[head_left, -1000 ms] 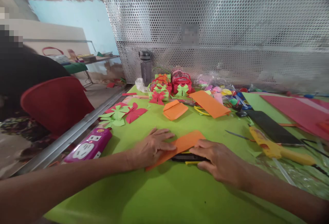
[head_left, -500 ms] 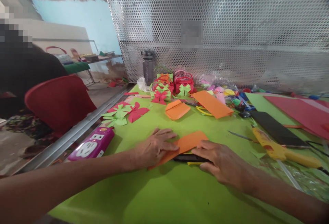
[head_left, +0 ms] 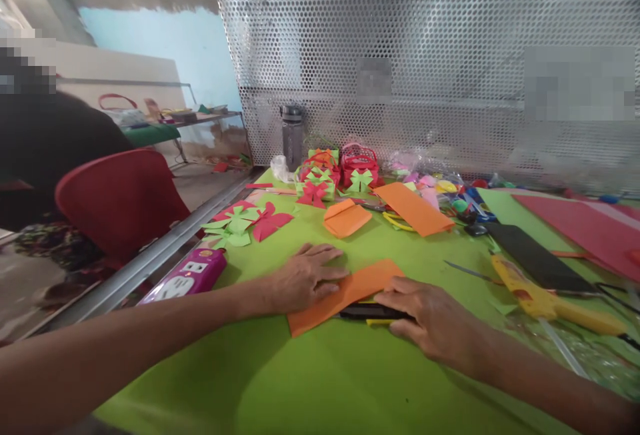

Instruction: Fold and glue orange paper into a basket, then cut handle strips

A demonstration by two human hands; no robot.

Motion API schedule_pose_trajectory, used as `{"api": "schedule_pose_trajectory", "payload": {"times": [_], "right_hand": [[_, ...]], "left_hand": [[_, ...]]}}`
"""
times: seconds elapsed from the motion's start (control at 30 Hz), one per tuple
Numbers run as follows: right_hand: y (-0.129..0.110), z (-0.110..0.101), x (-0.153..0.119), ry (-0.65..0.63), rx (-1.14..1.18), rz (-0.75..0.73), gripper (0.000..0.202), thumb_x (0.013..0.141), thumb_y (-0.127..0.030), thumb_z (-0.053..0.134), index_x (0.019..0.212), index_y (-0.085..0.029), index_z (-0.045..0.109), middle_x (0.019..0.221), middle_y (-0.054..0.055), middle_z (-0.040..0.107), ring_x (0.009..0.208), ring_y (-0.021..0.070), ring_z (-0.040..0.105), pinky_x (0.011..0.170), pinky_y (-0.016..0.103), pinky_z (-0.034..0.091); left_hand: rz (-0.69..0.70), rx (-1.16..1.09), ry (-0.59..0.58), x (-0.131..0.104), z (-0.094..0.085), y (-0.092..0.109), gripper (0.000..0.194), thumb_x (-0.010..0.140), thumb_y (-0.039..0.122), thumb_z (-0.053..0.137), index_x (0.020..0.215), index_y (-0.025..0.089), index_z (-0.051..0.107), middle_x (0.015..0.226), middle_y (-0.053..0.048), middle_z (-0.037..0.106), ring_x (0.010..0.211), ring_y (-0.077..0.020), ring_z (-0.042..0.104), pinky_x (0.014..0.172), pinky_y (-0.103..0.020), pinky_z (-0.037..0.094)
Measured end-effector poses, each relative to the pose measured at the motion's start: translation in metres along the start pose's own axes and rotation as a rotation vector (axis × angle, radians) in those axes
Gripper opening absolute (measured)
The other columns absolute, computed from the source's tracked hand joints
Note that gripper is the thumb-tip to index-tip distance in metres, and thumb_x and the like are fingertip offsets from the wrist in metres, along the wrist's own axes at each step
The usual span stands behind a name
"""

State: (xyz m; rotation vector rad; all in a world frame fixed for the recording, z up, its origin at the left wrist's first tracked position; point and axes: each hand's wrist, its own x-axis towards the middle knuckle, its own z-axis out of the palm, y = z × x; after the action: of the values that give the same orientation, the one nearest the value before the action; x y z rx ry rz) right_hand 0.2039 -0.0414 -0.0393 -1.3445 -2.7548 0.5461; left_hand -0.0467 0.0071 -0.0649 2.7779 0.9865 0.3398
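Observation:
A strip of orange paper (head_left: 357, 283) lies aslant on the green tabletop. My left hand (head_left: 305, 280) rests flat with its fingers stretched out, pressing the left part of that paper. On the other side, my right hand (head_left: 425, 315) is closed around a long black-and-yellow tool (head_left: 363, 311) along the paper's lower edge; its exact kind is partly hidden by my fingers. My right fingertips also touch the paper's right end. Just beyond stand a folded orange paper piece (head_left: 346, 219) and a larger orange sheet (head_left: 414, 208).
A purple power strip (head_left: 200, 274) and cut paper flowers (head_left: 235, 225) lie left. Small paper baskets (head_left: 357, 168) and a bottle (head_left: 293, 135) stand behind. A yellow glue gun (head_left: 530, 288) and black phone (head_left: 545, 258) lie right. A person sits on a red chair (head_left: 120, 202).
My left hand has slid slightly up and left, uncovering more of the orange paper's lower left end. My right hand keeps nearly the same place. The view has tilted a little.

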Motion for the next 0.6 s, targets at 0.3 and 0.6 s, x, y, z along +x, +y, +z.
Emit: {"api": "schedule_pose_trajectory", "payload": {"times": [0.3,0.6], "right_hand": [[0.0036,0.0036,-0.0005,0.004,-0.002,-0.03,0.028,0.083,-0.016,0.052,0.109,-0.02,0.061,0.094,0.007,0.058,0.086,0.022,0.056,0.075,0.034,0.042],[-0.0034,0.005,0.0048,0.003,-0.018,-0.07,0.025,0.085,-0.018,0.052,0.108,-0.02,0.06,0.091,0.006,0.056,0.083,0.0209,0.055,0.073,0.033,0.041]], "left_hand": [[-0.04,0.071,-0.04,0.0,0.0017,0.0044,0.033,0.093,0.034,0.041,0.123,0.034,0.055,0.142,-0.011,0.042,0.131,-0.0287,0.036,0.103,-0.055,0.029],[-0.065,0.084,-0.047,-0.0006,-0.0009,0.0099,0.031,0.092,0.034,0.042,0.118,0.034,0.059,0.141,-0.011,0.044,0.129,-0.029,0.038,0.101,-0.061,0.026]]}}
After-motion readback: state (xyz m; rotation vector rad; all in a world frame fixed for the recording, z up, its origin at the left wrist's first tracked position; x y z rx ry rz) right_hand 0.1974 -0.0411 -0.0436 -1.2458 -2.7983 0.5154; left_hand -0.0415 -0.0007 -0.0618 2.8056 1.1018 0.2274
